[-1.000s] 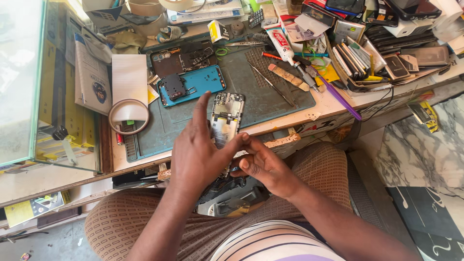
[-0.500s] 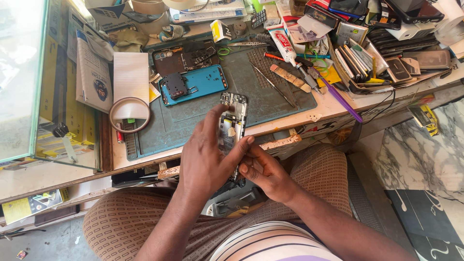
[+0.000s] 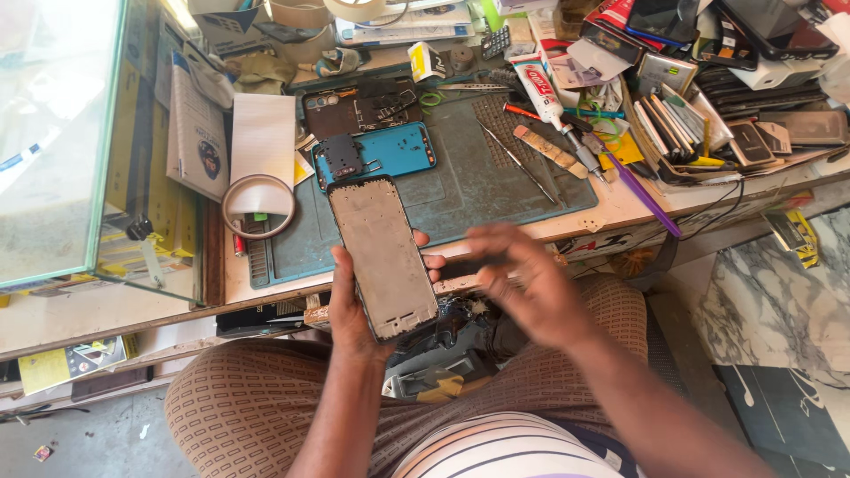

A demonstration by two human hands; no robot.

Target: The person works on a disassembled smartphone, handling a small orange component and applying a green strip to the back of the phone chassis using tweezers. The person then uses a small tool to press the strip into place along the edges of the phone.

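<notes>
Phone frame (image 3: 382, 257) flipped flat side up; right hand (image 3: 531, 288) released it.

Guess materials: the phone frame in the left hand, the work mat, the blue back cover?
Phone frame in the left hand: dull grey plate that looks like metal, in a thin dark rim, probably plastic. Work mat: matte grey-green with moulded ridges and pits, likely silicone or rubber. Blue back cover: smooth even colour, probably plastic. The right hand is blurred and holds nothing visible.
</notes>
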